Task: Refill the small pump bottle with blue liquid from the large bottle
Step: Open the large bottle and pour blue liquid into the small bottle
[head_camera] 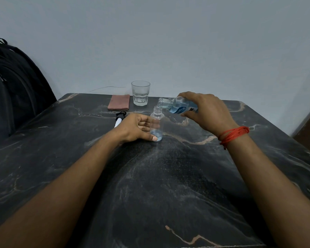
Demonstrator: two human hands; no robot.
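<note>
Currently left hand (134, 128) grips the small pump bottle (156, 122) near its base, upright on the bench (168, 176), neck open, thin blue layer at the bottom. Right hand (206, 111) holds the large bottle (177, 104) tilted, mouth just above that neck. Pump head (120, 118) lies left of it; glass (140, 93) and folded cloth (118, 102) behind.

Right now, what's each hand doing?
Left hand: grips the small pump bottle, standing upright.
Right hand: holds the large bottle, tipped over its mouth.
</note>
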